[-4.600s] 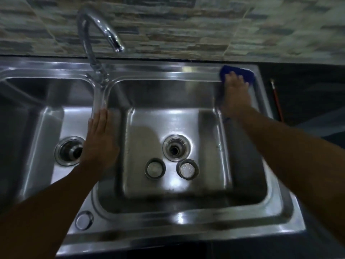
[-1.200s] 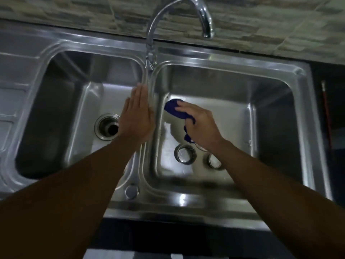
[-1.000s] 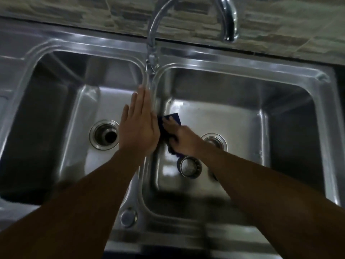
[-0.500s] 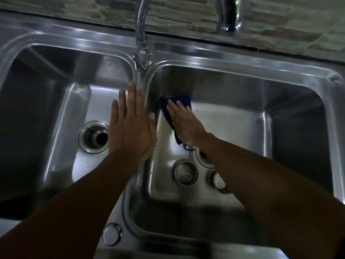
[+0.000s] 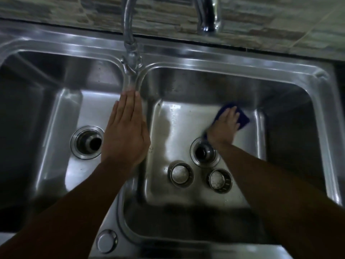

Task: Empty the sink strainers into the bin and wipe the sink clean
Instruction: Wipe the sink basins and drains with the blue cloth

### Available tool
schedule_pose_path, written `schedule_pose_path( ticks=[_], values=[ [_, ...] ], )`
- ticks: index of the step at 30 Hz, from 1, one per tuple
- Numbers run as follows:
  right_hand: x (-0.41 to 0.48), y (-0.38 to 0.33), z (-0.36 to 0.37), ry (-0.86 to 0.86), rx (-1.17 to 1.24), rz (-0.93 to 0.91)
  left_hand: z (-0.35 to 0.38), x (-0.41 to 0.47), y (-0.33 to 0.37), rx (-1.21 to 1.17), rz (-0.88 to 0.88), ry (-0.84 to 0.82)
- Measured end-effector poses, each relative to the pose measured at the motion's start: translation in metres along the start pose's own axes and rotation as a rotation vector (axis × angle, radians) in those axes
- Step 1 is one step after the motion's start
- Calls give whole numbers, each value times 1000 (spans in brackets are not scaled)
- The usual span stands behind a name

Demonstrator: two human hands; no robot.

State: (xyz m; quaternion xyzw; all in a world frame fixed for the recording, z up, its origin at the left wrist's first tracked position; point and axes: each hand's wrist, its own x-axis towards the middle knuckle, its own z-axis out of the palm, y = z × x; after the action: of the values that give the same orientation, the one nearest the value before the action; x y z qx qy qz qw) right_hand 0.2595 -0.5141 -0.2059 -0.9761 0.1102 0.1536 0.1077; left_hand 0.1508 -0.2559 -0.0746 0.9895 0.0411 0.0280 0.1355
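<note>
The left hand lay flat on the divider of the sink, fingers straight and holding nothing, while the right hand pressed a blue cloth with straight fingers onto the right basin's far floor, beyond the open drain and 2 strainers standing beside it.

A chrome faucet rises at the back — its spout curves overhead. Behind it runs a wall of grey-brown stone tiles.
</note>
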Motion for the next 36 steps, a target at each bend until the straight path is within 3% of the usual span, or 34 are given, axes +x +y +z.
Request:
schedule_pose_path(
  ticks=[3, 7, 9, 13, 16, 20, 30, 36],
  values=[
    [-20, -48, 22, -36, -40, -217, 0, 1, 0, -6, 2, 10],
    [-29, -88, 44, -182, -286, -839, 0, 0, -1, -36, 5, 11],
    [-21, -93, 43, -230, -380, -958, 0, 0, -2, -36, 16, 13],
    [1, -47, 15, -223, -289, -889, 2, 1, -2, -35, 40, 57],
    [14, 21, -14, -190, -267, -710, 5, 1, -4, -25, 51, 69],
    [13, 116, -46, -172, -419, -395, 4, 2, -5, -16, 46, 67],
    [-85, 197, -25, -440, -378, -470, 3, 1, -2, -12, 77, 67],
    [-10, 149, -35, -263, -415, -407, 5, 1, -4, 27, 83, 83]
  ],
)
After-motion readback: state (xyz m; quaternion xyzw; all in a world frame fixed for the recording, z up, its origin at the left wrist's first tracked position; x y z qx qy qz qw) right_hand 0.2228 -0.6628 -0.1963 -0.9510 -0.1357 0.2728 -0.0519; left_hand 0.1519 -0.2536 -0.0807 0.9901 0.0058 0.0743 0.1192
